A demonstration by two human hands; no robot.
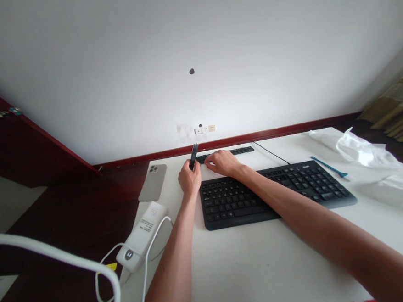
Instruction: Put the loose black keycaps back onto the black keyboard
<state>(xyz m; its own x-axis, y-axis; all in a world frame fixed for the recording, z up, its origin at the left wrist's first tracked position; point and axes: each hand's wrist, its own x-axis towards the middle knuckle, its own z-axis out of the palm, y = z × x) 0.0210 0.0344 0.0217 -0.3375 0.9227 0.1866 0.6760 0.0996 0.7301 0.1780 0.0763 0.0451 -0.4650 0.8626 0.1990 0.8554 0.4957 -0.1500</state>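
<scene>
My left hand point(190, 178) is closed around a small black brush point(194, 156), held upright with what look like bristles at the top. My right hand point(223, 162) reaches across the keyboard, its fingers bent together at the left end of a row of loose black keycaps point(242, 151). Whether a keycap sits between those fingertips is too small to make out. The black keyboard point(240, 211) lies beneath my right forearm, which hides part of its middle. Its cable point(272, 152) runs off the back.
On the white table point(237, 263), a phone point(152, 183) and a white power strip-like block point(143, 235) with a white cable lie at left. A blue pry tool point(328, 166) and crumpled white plastic point(358, 149) are at right. Wall sockets point(205, 129) sit behind.
</scene>
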